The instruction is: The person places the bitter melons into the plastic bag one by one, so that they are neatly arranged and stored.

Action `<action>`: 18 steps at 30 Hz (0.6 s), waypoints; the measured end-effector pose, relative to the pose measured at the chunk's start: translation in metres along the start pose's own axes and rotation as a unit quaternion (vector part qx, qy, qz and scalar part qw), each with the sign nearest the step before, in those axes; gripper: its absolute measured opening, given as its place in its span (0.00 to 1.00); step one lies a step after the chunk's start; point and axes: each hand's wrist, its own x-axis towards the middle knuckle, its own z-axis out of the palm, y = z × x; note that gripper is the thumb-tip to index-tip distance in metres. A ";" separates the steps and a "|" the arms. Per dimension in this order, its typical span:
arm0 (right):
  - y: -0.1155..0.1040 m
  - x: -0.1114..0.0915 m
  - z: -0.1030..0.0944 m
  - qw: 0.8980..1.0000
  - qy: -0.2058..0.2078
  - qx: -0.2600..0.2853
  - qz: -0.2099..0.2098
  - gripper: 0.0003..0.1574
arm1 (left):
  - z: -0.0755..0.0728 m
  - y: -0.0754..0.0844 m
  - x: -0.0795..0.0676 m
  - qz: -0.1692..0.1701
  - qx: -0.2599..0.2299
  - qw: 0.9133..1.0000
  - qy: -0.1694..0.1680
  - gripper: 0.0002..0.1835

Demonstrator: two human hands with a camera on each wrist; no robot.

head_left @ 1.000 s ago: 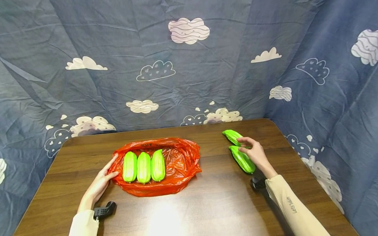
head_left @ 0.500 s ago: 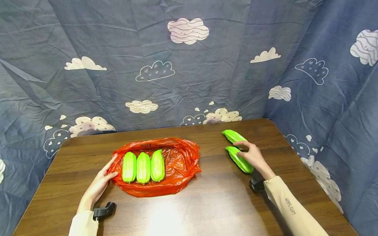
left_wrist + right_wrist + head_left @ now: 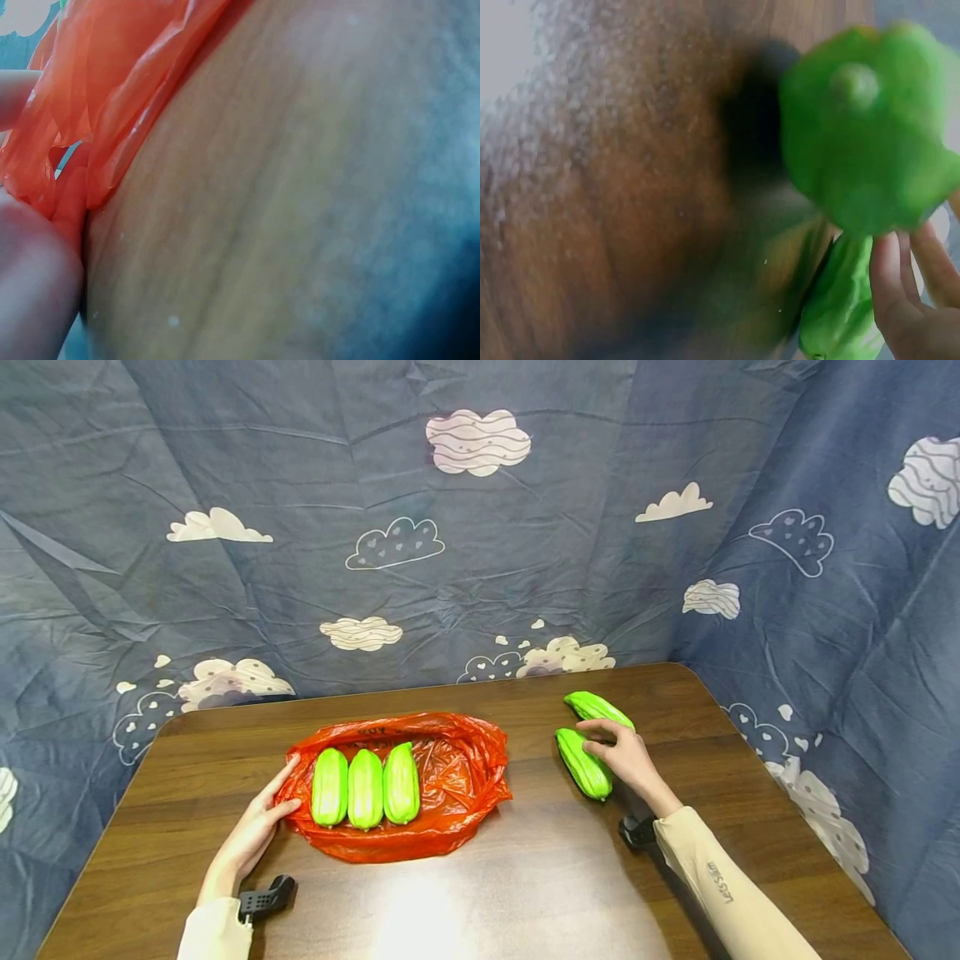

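Observation:
A red plastic bag [image 3: 457,781] lies spread open on the table, left of centre. Inside its left part, three green ridged gourds [image 3: 365,789] sit side by side. My left hand [image 3: 251,835] holds the bag's left edge, and in the left wrist view the red film [image 3: 112,97] runs between thumb and fingers. At the right, my right hand [image 3: 628,764] grips one green gourd [image 3: 585,770], fingers over its far side and thumb on the near side. In the right wrist view this gourd [image 3: 866,142] appears raised. Another gourd [image 3: 598,707] lies just behind it.
The brown wooden table [image 3: 517,877] has a strong glare at its front middle. Behind it and to the right hangs a blue cloth [image 3: 480,568] with cloud prints. A black wrist camera [image 3: 266,900] sits by each wrist.
My right hand has closed on the nearer right-hand gourd and shifted it left, away from the gourd behind. The left hand and the bag stay in place.

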 end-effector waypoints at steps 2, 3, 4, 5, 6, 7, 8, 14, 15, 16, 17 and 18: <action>-0.002 -0.002 -0.002 1.000 -0.023 0.011 -0.004 0.23 | 0.000 0.000 0.000 -0.002 0.000 1.000 0.001 0.36; -0.002 -0.002 -0.002 0.999 -0.034 0.016 -0.008 0.24 | 0.001 0.000 0.000 -0.003 0.000 1.000 0.001 0.36; -0.003 -0.003 -0.003 0.999 -0.045 0.023 -0.014 0.24 | 0.001 0.000 0.000 -0.003 -0.001 1.000 0.001 0.36; -0.003 -0.003 -0.004 0.998 -0.056 0.029 -0.018 0.25 | 0.001 0.001 0.000 -0.003 -0.002 1.000 0.000 0.36; -0.003 -0.003 -0.004 0.997 -0.065 0.035 -0.021 0.25 | 0.000 0.001 0.000 -0.004 -0.003 1.000 0.000 0.36; -0.003 -0.004 -0.004 0.996 -0.072 0.041 -0.021 0.26 | 0.000 0.001 0.000 -0.004 -0.003 1.000 -0.001 0.36; -0.002 -0.004 -0.004 0.996 -0.077 0.042 -0.024 0.26 | 0.000 0.001 0.000 -0.004 -0.003 1.000 -0.001 0.36; 0.001 -0.003 -0.001 0.993 -0.101 0.056 -0.028 0.27 | 0.000 0.001 0.000 -0.006 -0.001 1.000 0.001 0.36; 0.002 -0.003 0.000 0.993 -0.103 0.058 -0.029 0.27 | 0.001 0.001 0.000 -0.006 -0.002 1.000 0.001 0.36; 0.002 -0.003 0.000 0.992 -0.105 0.059 -0.031 0.27 | 0.001 0.001 0.000 -0.006 -0.002 1.000 0.002 0.36; 0.002 -0.002 0.001 0.992 -0.106 0.059 -0.031 0.27 | 0.001 0.001 0.000 -0.006 -0.002 1.000 0.002 0.36; 0.003 -0.001 0.002 0.992 -0.105 0.056 -0.034 0.27 | 0.001 0.001 0.000 -0.006 -0.002 1.000 0.003 0.36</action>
